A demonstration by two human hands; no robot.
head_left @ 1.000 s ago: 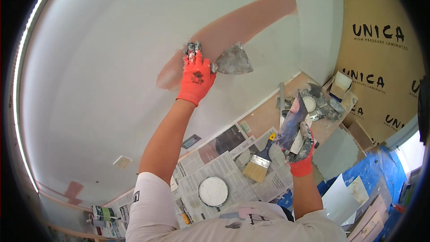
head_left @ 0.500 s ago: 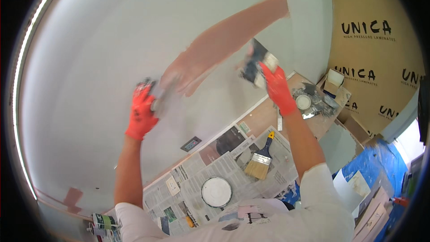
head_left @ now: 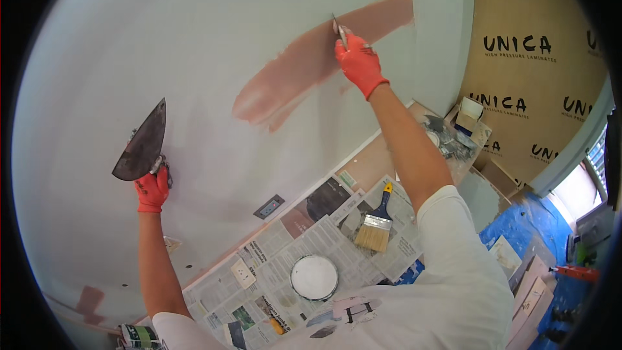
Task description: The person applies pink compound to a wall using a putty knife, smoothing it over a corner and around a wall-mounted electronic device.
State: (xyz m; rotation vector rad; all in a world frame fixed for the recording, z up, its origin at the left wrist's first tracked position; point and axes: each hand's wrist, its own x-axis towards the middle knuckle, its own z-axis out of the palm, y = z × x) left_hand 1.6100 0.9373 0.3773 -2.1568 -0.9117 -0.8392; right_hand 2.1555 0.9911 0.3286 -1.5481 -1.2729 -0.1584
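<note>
My left hand [head_left: 153, 188], in a stained red glove, grips a wide, dark putty knife [head_left: 141, 146], its blade raised in front of the white wall [head_left: 97, 52] at lower left. My right hand [head_left: 359, 63], gloved in red too, is closed on a scraper [head_left: 341, 34] at the upper part of a long pink band [head_left: 278, 81] of filler on the wall. The scraper's blade shows almost edge-on; whether it touches the wall I cannot tell. The pink band is rougher at its lower left end.
Below lie newspapers [head_left: 278, 262] with a brush [head_left: 376, 230] and round white tub [head_left: 314, 277]. An outlet box [head_left: 268, 205] sits in the wall. Cluttered tools [head_left: 453, 146] lie behind my right forearm. Brown sheeting [head_left: 518, 78] covers the right side; blue plastic [head_left: 518, 217] lies below it.
My left hand has moved down and left off the pink band, turning its blade upward. My right hand has risen from over the work surface to the band's upper part.
</note>
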